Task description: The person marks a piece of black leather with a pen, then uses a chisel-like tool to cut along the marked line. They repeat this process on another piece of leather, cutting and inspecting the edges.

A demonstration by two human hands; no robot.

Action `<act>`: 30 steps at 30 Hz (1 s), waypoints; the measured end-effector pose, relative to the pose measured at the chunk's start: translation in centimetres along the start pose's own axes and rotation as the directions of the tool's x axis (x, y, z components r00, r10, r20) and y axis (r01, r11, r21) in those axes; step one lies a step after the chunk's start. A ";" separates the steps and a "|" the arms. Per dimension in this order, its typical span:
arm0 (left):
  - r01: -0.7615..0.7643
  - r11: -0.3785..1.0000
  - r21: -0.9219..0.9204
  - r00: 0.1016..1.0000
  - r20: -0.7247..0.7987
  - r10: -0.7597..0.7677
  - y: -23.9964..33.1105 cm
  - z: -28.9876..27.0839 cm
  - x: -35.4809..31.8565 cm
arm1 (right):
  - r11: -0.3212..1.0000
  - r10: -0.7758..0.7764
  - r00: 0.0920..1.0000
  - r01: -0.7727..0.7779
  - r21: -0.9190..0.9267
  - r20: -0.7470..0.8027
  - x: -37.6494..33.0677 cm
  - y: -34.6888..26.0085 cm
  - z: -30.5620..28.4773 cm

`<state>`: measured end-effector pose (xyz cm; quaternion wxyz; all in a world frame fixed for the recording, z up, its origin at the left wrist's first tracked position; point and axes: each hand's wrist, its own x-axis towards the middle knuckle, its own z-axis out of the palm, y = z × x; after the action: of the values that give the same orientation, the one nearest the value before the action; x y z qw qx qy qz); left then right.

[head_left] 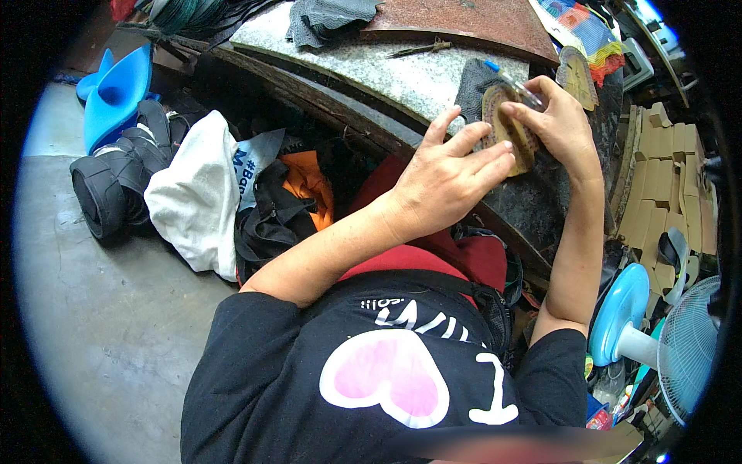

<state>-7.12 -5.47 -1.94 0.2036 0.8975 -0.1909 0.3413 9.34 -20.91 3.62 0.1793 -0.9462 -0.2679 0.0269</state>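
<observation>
On the workbench a worn, brownish sole-shaped template (522, 159) lies over a piece of dark grey mesh fabric (473, 83). My left hand (452, 172) rests on the template's near left edge, fingers stretched out and apart. From the right, my right hand (563, 127) pinches a pen (512, 81) with a clear barrel and a blue end, tilted above the template. The pen's tip is hidden behind my fingers. A second sole-shaped template (576, 79) sits just beyond my right hand.
A speckled pale slab (348, 81) covers part of the bench, with a reddish board (464, 23) and a thin dark tool (420, 50) on it. Piled cloth (197, 193) and a blue chair (120, 97) stand left. A fan (692, 348) and stacked cardboard (665, 185) are right.
</observation>
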 end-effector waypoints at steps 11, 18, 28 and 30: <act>0.187 0.980 0.064 0.958 -0.231 -0.168 -3.6 -2.5 0.4 | 0.995 0.026 0.977 -0.004 0.103 -0.211 0.9 2.8 -0.2; 0.287 0.930 0.230 0.954 -0.156 -0.255 -4.4 -2.1 2.2 | 0.973 -0.096 0.900 -0.005 -0.232 -0.426 -0.3 0.1 -0.5; 0.356 0.933 0.061 0.930 -0.123 -0.347 -3.9 -1.1 2.8 | 0.994 -0.070 0.986 0.082 0.075 -0.151 0.7 -1.3 2.8; 0.372 0.928 -0.022 0.923 -0.094 -0.373 -3.9 -1.0 3.0 | 0.975 -0.093 0.991 0.110 0.194 -0.095 1.1 -1.1 2.5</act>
<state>-3.70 -2.30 -0.05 0.2752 0.8995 -0.0075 0.3391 9.36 -18.66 1.70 0.2852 -0.9089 -0.3041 0.0038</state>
